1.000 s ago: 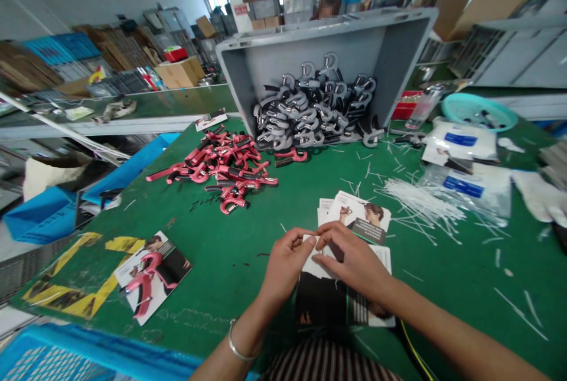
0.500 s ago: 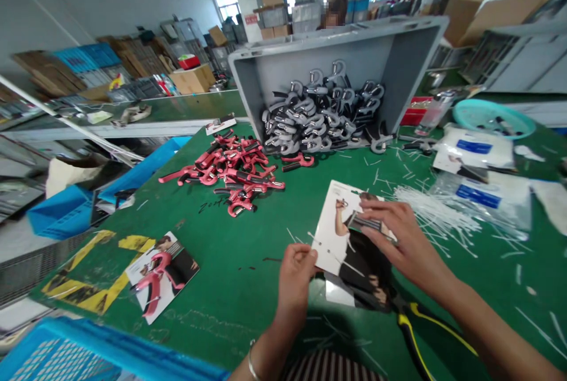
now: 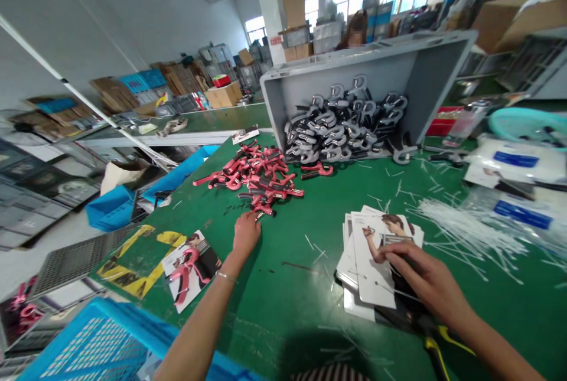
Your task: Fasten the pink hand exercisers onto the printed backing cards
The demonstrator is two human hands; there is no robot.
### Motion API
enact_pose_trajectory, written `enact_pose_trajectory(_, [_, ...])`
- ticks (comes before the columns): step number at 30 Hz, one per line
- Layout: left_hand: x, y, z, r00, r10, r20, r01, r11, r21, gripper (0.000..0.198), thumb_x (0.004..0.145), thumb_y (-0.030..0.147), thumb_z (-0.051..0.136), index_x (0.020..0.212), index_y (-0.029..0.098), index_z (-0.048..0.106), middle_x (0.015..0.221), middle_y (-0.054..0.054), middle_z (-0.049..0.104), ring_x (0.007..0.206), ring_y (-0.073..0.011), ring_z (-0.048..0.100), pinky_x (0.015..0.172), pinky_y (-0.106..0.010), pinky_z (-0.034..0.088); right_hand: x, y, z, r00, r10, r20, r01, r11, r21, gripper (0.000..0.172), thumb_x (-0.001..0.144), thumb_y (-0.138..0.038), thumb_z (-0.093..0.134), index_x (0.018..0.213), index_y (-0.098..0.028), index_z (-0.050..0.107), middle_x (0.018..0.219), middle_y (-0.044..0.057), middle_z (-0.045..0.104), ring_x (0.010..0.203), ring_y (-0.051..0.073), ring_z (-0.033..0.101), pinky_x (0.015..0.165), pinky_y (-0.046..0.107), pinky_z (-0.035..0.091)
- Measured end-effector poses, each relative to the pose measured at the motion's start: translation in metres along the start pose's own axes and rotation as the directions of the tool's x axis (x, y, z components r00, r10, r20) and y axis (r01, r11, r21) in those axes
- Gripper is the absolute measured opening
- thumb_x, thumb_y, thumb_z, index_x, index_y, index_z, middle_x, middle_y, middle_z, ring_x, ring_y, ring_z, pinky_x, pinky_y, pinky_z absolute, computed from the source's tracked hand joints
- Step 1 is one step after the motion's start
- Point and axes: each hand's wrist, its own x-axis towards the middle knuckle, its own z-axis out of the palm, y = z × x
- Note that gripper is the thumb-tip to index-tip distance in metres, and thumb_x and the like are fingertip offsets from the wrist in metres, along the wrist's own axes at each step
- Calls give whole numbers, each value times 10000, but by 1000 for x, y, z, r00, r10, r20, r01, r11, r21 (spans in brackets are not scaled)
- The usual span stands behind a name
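Observation:
My left hand [image 3: 247, 233] reaches out to the near end of a pile of pink-and-black hand grips [image 3: 261, 171]. Its fingers are curled on the nearest pink hand grip [image 3: 266, 211], partly hiding its end. My right hand [image 3: 427, 274] has thumb and fingers closed at the face of a printed backing card [image 3: 370, 251]. That card lies tilted on a stack of similar cards, with white zip ties poking through its holes. Pliers [image 3: 432, 342] with yellow-and-black handles lie partly under my right forearm. Left of my left arm, one pink hand grip [image 3: 188, 272] rests on its own card.
A grey bin [image 3: 274, 103] on its side holds many grey hand grips [image 3: 336, 127]. Loose white zip ties [image 3: 465, 230] and plastic bags [image 3: 522, 209] lie at the right. A blue crate [image 3: 106, 334] stands at the front left. Behind the bin, a person is partly visible.
My left hand has left the card and moved left and forward to the pink pile. The card now lies on the stack under my right hand. The view has turned left.

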Motion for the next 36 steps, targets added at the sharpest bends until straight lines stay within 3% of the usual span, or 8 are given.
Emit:
enact_pose_trajectory(8, [2, -10, 21, 997, 49, 54, -55, 992, 117, 216, 886, 294, 493, 937, 142, 637, 1039, -159, 616, 1041, -319, 564, 912, -450, 443, -41, -33, 15, 941, -284, 185, 301, 951, -69, 272, 949, -174, 516, 1185, -287, 590, 1062, 42, 690, 971, 218, 613, 915, 400, 482])
enact_pose_trajectory(12, [-18, 7, -23, 993, 109, -50, -111, 993, -35, 303, 915, 432, 460, 925, 167, 606, 987, -120, 648, 939, -279, 600, 862, -399, 468, -35, -32, 6, 962, -250, 114, 263, 957, -121, 249, 956, -164, 498, 1161, -278, 580, 1035, 46, 697, 969, 215, 631, 876, 385, 514])
enact_pose_trajectory(15, [-38, 42, -64, 997, -53, -53, 34, 948, -316, 348, 886, 516, 522, 820, 189, 621, 935, -79, 704, 875, -247, 627, 823, -365, 483, -24, -40, 12, 952, -300, 65, 307, 936, -173, 282, 962, -174, 487, 1216, -281, 545, 1104, 64, 684, 1033, 228, 621, 928, 440, 497])
enact_pose_trajectory(18, [-62, 94, -77, 975, -74, 208, 209, 613, -762, 409, 874, 548, 541, 691, 185, 578, 891, -76, 730, 862, -227, 653, 808, -347, 513, -18, -57, 37, 935, -354, 9, 343, 898, -275, 535, 883, -380, 648, 1367, -263, 454, 1428, 149, 489, 1293, 352, 444, 1050, 611, 369])
enact_pose_trajectory(21, [-92, 145, -64, 880, 56, 473, 449, 229, -863, 422, 879, 541, 556, 680, 168, 566, 933, -100, 730, 865, -229, 674, 780, -351, 535, -24, -69, 60, 950, -313, 16, 309, 923, -228, 817, 790, -508, 715, 1454, -208, 345, 1500, 205, 372, 1347, 413, 358, 1062, 645, 348])
enact_pose_trajectory(26, [-119, 188, -50, 784, 273, 558, 569, 42, -821, 314, 909, 453, 566, 926, 148, 641, 1084, -130, 701, 970, -258, 669, 822, -381, 539, -48, -62, 47, 999, 30, -16, -27, 987, 156, 398, 959, -321, 492, 1342, -253, 407, 1250, 142, 598, 1087, 261, 619, 932, 442, 520])
enact_pose_trajectory(33, [-112, 196, -16, 771, 533, 349, 330, 134, -934, 315, 861, 374, 671, 1112, 213, 571, 1173, -76, 632, 1124, -219, 578, 974, -344, 452, -50, -66, 16, 903, 128, 410, -430, 294, 854, 476, 909, -592, 517, 1249, -258, 524, 882, 47, 660, 493, 104, 563, 417, 217, 479])
enact_pose_trajectory(36, [-119, 194, -1, 747, 535, 395, 366, 166, -916, 373, 799, 303, 742, 1087, 243, 511, 1111, -38, 612, 1031, -185, 595, 835, -283, 500, -51, -62, 27, 895, 114, 430, -445, 259, 857, 401, 922, -561, 518, 1085, -214, 635, 884, 59, 663, 588, 132, 625, 526, 266, 547])
